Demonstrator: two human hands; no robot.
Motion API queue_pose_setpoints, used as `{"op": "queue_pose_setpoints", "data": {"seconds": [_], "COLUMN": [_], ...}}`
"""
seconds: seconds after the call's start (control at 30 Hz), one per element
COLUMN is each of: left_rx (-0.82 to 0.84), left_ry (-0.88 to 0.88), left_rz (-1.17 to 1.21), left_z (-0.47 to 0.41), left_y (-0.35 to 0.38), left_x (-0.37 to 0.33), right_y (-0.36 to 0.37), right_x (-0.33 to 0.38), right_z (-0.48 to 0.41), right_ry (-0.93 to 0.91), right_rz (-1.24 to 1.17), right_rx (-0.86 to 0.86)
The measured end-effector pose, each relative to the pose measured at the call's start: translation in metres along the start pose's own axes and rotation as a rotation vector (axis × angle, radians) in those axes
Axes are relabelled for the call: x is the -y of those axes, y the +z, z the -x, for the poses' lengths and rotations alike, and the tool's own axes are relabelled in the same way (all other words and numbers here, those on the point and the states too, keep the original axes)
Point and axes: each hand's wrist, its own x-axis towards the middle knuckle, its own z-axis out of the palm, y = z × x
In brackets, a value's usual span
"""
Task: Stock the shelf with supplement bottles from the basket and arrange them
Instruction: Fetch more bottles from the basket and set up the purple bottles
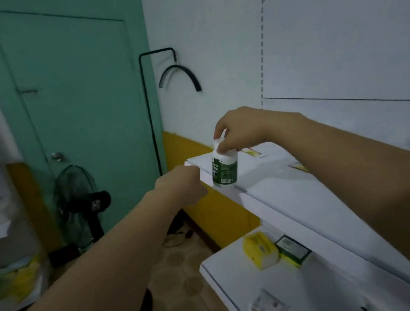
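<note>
Head view: one supplement bottle (225, 169) stands upright on the shelf (267, 173), near its left front corner. Our right hand (239, 134) pinches the white cap (219, 143) from above. Our left hand (182, 185), just off that corner, is curled; we cannot tell round what. We judge the bottle light, rigid and smooth: better gripped round the body. No basket in view.

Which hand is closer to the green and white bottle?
Right. The right hand pinches the bottle by its top; the left hand is to its left, by the shelf edge, not touching it.
</note>
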Motion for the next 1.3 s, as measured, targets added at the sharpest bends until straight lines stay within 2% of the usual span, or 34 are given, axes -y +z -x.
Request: {"op": "queue_pose_setpoints", "data": {"seconds": [0.37, 0.57, 0.73, 0.93, 1.1, 1.3], "left_rx": [0.022, 0.041, 0.045, 0.134, 0.24, 0.282], "left_ry": [-0.305, -0.331, -0.259, -0.074, 0.07, 0.225], "left_rz": [0.007, -0.009, -0.03, -0.01, 0.014, 0.052], "left_z": [-0.111, -0.204, -0.299, -0.415, -0.512, -0.608], "left_y": [0.019, 0.029, 0.055, 0.083, 0.126, 0.188], "left_x": [0.168, 0.25, 0.31, 0.346, 0.343, 0.307], "right_y": [0.081, 0.115, 0.152, 0.18, 0.212, 0.26], "right_x": [0.063, 0.084, 0.078, 0.04, -0.019, -0.105], "right_z": [-0.237, -0.361, -0.457, -0.555, -0.614, -0.662], "right_ry": [-0.232, -0.242, -0.158, 0.061, 0.22, 0.365], "right_rz": [0.032, 0.029, 0.062, 0.045, 0.065, 0.097], "right_rx": [0.079, 0.115, 0.089, 0.11, 0.18, 0.244]}}
